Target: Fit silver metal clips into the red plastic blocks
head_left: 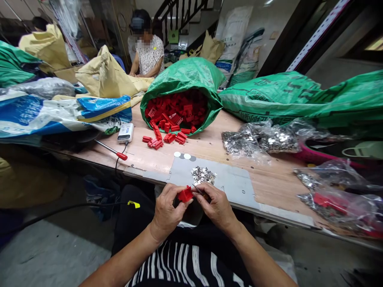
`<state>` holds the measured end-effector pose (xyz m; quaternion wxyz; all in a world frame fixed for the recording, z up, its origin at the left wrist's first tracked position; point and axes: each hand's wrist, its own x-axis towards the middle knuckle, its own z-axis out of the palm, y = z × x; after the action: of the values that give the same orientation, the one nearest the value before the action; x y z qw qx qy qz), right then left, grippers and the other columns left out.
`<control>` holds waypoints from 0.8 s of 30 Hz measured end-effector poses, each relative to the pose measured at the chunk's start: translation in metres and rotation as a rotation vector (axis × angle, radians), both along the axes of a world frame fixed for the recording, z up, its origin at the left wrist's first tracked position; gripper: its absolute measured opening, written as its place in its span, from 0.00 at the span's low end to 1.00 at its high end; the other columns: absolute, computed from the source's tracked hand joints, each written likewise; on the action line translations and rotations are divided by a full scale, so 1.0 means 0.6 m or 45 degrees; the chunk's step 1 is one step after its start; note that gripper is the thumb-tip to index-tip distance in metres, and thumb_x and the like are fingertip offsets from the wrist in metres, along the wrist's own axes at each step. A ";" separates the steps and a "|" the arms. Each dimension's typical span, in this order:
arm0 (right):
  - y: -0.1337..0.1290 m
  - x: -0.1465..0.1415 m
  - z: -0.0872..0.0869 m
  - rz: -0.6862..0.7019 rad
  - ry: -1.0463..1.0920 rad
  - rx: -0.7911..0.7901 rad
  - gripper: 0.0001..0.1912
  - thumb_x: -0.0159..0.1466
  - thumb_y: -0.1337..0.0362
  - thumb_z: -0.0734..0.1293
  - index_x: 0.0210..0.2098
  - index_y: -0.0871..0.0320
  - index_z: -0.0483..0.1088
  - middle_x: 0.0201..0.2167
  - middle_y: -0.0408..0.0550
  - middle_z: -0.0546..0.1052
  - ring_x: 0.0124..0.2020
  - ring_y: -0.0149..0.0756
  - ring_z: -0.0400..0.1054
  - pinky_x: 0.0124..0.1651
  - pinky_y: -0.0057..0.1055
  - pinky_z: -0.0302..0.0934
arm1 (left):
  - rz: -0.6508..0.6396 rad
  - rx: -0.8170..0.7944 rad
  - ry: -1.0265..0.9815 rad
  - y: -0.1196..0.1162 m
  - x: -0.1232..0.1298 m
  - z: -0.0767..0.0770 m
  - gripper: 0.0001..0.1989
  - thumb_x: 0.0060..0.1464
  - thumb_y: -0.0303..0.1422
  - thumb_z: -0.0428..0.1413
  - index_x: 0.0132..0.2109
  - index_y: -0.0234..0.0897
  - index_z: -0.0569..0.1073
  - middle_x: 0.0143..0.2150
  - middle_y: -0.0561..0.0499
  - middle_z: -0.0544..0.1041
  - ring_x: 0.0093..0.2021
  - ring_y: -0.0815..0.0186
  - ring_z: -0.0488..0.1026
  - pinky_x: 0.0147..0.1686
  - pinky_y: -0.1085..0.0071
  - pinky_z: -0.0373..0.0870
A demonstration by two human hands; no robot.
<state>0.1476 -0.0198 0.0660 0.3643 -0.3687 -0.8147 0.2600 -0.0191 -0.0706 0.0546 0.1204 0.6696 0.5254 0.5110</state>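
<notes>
My left hand pinches a red plastic part between thumb and fingers, just off the table's front edge. My right hand is closed round a slim pointed metal tool, whose tip lies close to the red part. Whether the tip touches it I cannot tell, and most of the tool is hidden by the fingers. Right behind the hands, a heap of small silvery metal pieces rests on a grey mat.
A green sack lies open towards me, with red parts spilling out. At left are a red-handled screwdriver and a white power bank with a cable. Clear bags of metal pieces lie at right. Another person sits across the table.
</notes>
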 end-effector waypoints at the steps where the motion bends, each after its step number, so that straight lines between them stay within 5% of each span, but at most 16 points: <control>1: 0.000 0.000 0.003 0.013 -0.007 -0.002 0.03 0.64 0.69 0.63 0.36 0.56 0.69 0.31 0.46 0.74 0.30 0.33 0.67 0.34 0.29 0.61 | -0.007 0.017 0.011 -0.001 0.000 0.000 0.12 0.51 0.28 0.60 0.45 0.37 0.73 0.37 0.49 0.75 0.39 0.65 0.72 0.41 0.69 0.71; 14: -0.005 0.002 0.009 0.166 0.021 -0.091 0.06 0.65 0.69 0.62 0.39 0.56 0.71 0.33 0.48 0.74 0.35 0.34 0.67 0.40 0.30 0.61 | -0.017 0.045 0.005 -0.006 0.001 -0.004 0.13 0.52 0.28 0.59 0.46 0.37 0.72 0.37 0.49 0.74 0.39 0.65 0.72 0.41 0.69 0.72; 24: 0.012 0.022 0.002 0.069 0.198 -0.501 0.09 0.65 0.58 0.64 0.39 0.56 0.70 0.33 0.44 0.71 0.34 0.33 0.65 0.39 0.29 0.59 | 0.007 0.019 -0.060 -0.005 0.000 0.001 0.12 0.51 0.30 0.61 0.45 0.38 0.72 0.37 0.50 0.75 0.39 0.66 0.72 0.40 0.70 0.71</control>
<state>0.1608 -0.0128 0.0671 0.3399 -0.3894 -0.7274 0.4514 -0.0193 -0.0734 0.0555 0.1264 0.6567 0.5204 0.5310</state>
